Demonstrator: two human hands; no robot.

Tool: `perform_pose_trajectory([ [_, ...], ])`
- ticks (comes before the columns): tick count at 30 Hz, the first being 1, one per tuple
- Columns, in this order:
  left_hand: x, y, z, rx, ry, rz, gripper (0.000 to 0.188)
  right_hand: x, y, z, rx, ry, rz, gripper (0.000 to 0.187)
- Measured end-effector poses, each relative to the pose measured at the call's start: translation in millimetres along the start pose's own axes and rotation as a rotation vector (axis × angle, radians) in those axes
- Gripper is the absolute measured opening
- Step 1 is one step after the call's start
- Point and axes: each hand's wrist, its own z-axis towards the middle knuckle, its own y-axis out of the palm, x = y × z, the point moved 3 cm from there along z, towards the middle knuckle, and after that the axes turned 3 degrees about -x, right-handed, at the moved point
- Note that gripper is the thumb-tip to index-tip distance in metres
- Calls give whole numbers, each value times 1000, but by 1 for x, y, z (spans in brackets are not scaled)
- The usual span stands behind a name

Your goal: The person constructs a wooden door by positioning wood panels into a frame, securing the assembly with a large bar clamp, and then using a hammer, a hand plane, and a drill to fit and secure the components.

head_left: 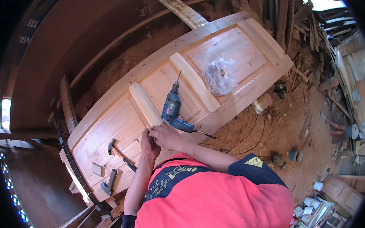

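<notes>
My left hand (pixel 148 143) and my right hand (pixel 167 136) meet over the near edge of a panelled wooden door (pixel 165 82). Their fingers are closed together, and whatever they pinch is too small or hidden to name. Just beyond them lies a blue corded power drill (pixel 172 108), its long bit pointing away from me. Left of my left hand rests a claw hammer (pixel 118 153) with a wooden shaft and dark grip. A second short-handled tool with a metal head (pixel 109 183) and a small wooden block (pixel 98 170) lie farther left.
A clear plastic bag (pixel 220 76) with something small inside sits on the door's right part. The drill's cord (pixel 206 134) runs off the near edge. Sawdust and loose cables (pixel 248 129) cover the ground at right. Scrap timber (pixel 305 39) is heaped at the far right; another person's leg (pixel 333 125) shows there.
</notes>
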Motion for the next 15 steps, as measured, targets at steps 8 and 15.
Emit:
perform_pose_trajectory([
  [8, 13, -17, -11, 224, 35, 179, 27, 110, -176, 9, 691, 357, -76, 14],
  [15, 24, -5, -22, 251, 6, 373, 28, 342, -269, -30, 363, 783, -570, 14],
])
